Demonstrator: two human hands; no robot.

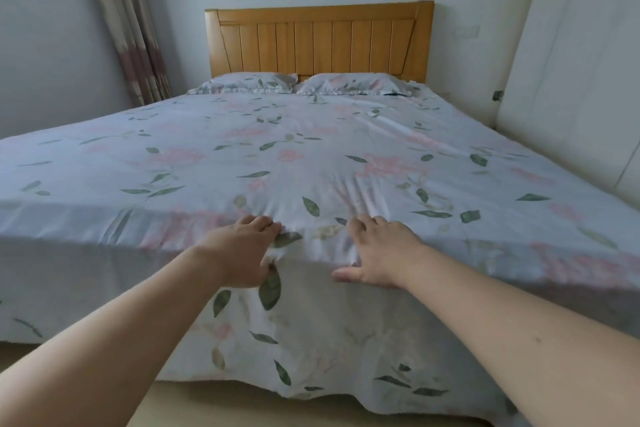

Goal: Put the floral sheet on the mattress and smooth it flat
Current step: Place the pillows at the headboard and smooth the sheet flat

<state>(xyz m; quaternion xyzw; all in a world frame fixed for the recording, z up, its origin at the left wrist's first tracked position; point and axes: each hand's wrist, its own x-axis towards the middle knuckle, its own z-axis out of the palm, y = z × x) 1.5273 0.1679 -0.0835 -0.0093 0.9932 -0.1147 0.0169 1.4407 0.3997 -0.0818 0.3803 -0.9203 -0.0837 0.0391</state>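
1. Head view, the sheet: the floral sheet (311,156) already covers the whole mattress, from the 2 pillows (301,84) under the wooden headboard (318,40) down to the foot edge, where it hangs over the side toward the floor. The mattress itself is hidden beneath it.

2. Head view, left hand: the left hand (247,253) sits at the foot edge with its fingers curled into the cloth, and a small bunch of fabric is gathered by its thumb, so it is pinching the sheet.

3. Head view, right hand: the right hand (375,250) lies beside it, fingers bent onto the top surface and thumb stretched out along the edge. It seems to press more than grasp, but whether it holds a fold I cannot tell.

4. Head view, wrinkles: creases fan out just beyond the right hand, and longer ridges run across the far right part of the bed, near the white padded wall panel (571,80).

5. The step in hand looks like tensioning the foot edge. To do it well, I would pull both hands evenly toward the foot and slightly apart, so the fan of creases flattens without dragging the sheet off the pillow end.

6. An uneven pull risks skewing the overhang; the far ridges likely need a separate sweep by hand.
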